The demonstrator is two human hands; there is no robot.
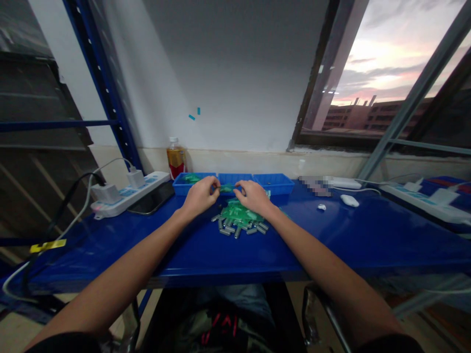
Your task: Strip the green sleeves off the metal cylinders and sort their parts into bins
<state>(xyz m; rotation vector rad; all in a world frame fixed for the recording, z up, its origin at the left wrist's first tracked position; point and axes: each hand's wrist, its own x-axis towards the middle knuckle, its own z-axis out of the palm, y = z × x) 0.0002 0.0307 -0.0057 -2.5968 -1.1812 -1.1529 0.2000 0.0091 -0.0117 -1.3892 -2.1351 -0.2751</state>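
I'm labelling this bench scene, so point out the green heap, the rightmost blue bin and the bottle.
Green heap (pixel 237 213): head view; middle of the heap.
Rightmost blue bin (pixel 280 189): head view; front wall.
Bottle (pixel 175 158): head view; its side, below the cap.

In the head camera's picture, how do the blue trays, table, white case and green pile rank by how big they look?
1. Table.
2. Blue trays, taken together.
3. Green pile, though the right hand may hide some of it.
4. White case.
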